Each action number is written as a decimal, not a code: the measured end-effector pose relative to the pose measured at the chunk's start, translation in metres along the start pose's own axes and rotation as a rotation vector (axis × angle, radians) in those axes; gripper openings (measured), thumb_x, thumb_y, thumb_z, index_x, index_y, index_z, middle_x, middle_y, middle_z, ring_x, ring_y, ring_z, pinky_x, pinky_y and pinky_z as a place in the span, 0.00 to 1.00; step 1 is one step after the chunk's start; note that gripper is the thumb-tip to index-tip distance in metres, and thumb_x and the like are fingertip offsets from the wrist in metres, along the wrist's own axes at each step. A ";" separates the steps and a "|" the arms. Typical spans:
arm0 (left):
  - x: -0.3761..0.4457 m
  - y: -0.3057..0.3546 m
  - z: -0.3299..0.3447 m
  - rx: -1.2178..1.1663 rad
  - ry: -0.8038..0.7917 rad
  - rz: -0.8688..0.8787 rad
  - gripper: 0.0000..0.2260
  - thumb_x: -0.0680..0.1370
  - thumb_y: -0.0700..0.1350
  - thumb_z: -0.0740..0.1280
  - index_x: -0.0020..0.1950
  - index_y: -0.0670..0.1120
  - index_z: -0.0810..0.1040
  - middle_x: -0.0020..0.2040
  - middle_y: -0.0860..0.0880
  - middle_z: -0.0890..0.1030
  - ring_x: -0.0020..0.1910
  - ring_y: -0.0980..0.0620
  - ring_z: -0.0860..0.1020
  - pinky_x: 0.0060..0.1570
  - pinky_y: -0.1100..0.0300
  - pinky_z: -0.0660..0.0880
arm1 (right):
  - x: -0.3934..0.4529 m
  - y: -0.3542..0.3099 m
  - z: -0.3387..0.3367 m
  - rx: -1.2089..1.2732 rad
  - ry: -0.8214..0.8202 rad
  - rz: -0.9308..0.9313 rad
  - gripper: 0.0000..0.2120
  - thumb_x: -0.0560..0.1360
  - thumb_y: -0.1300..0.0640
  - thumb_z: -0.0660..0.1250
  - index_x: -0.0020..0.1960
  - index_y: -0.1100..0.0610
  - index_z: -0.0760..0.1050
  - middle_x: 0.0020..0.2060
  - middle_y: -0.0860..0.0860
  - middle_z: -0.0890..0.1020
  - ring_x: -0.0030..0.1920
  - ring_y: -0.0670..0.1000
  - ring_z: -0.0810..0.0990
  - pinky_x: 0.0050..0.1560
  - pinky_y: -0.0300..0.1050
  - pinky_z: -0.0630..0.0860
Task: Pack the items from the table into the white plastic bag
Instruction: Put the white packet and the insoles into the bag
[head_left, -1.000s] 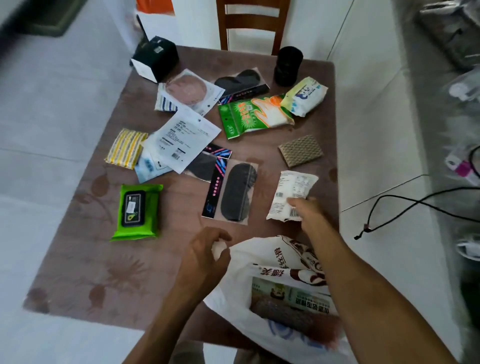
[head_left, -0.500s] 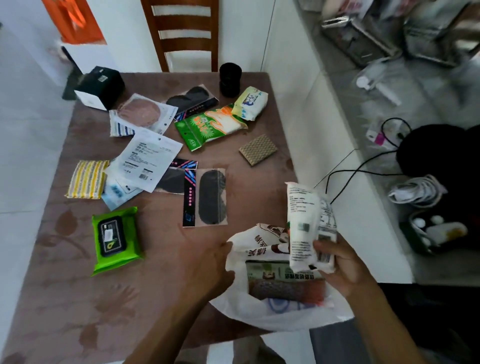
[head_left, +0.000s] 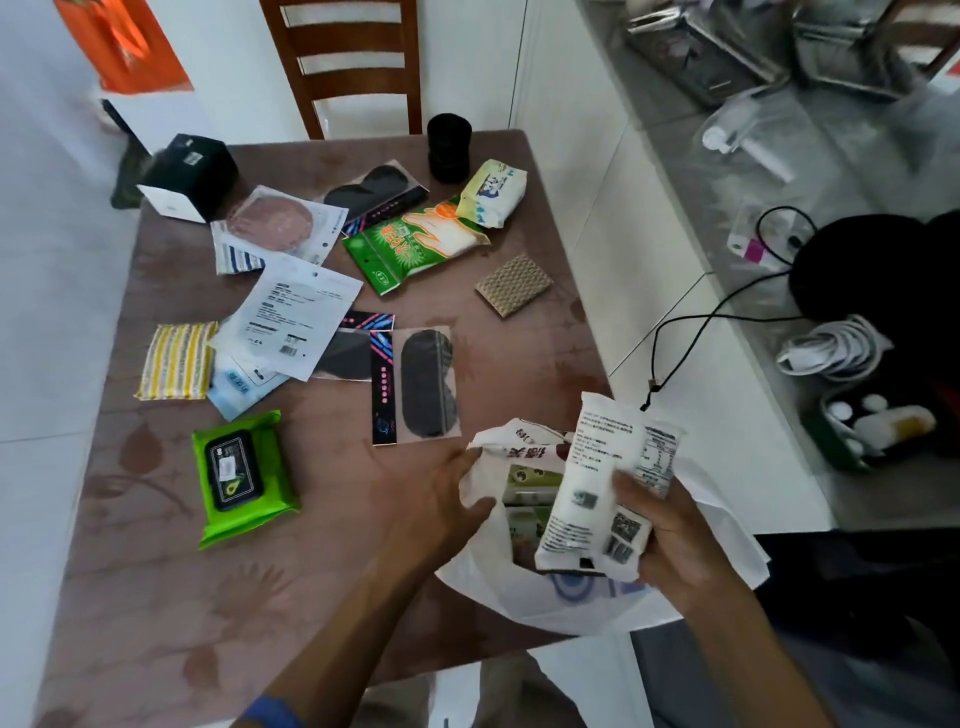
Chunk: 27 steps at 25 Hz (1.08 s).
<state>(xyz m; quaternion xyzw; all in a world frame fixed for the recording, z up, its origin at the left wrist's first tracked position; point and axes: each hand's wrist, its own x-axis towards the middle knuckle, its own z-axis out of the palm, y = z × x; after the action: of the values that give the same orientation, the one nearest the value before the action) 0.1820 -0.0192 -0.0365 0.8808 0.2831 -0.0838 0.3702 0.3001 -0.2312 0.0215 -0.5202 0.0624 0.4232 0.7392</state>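
The white plastic bag sits at the table's near right corner, its mouth facing up. My left hand grips the bag's left rim and holds it apart. My right hand is closed on a white printed packet, held upright with its lower end inside the bag's mouth. A green-labelled pack lies inside the bag. Still on the brown table are a green wipes pack, a black eye mask in clear wrap, a green glove packet and a tan sponge.
Farther back lie a yellow striped cloth, a white paper-faced packet, a tissue pack, a black box and a black cup. A wooden chair stands behind. Cables and clutter fill the counter on the right.
My right hand picked the white packet off the table and carried it over the bag, lowering it into the mouth. My left hand kept hold of the bag's rim. The view shifted right.
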 end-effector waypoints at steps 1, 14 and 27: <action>0.001 0.005 -0.003 -0.020 0.064 0.029 0.28 0.74 0.52 0.70 0.73 0.53 0.67 0.68 0.55 0.71 0.66 0.50 0.71 0.69 0.54 0.66 | -0.001 -0.005 0.001 -0.120 0.035 -0.027 0.21 0.73 0.67 0.67 0.66 0.60 0.73 0.60 0.59 0.82 0.59 0.62 0.80 0.54 0.59 0.80; -0.001 0.028 -0.035 -0.058 0.045 0.199 0.28 0.74 0.42 0.70 0.73 0.51 0.68 0.57 0.60 0.67 0.54 0.57 0.70 0.54 0.72 0.67 | 0.091 0.004 0.032 -1.928 -0.469 0.076 0.25 0.77 0.56 0.64 0.73 0.49 0.65 0.68 0.51 0.74 0.65 0.54 0.73 0.63 0.44 0.69; 0.013 0.001 -0.013 -0.121 0.057 -0.072 0.26 0.73 0.41 0.68 0.70 0.52 0.70 0.65 0.52 0.73 0.58 0.58 0.70 0.60 0.69 0.67 | 0.167 -0.020 0.118 -1.494 -0.176 -0.150 0.09 0.75 0.54 0.67 0.54 0.51 0.77 0.48 0.47 0.82 0.46 0.48 0.80 0.46 0.45 0.79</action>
<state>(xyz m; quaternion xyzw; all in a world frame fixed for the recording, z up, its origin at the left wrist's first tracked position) 0.1925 -0.0049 -0.0316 0.8480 0.3296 -0.0546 0.4114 0.3791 -0.0420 0.0002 -0.8500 -0.3359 0.3417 0.2190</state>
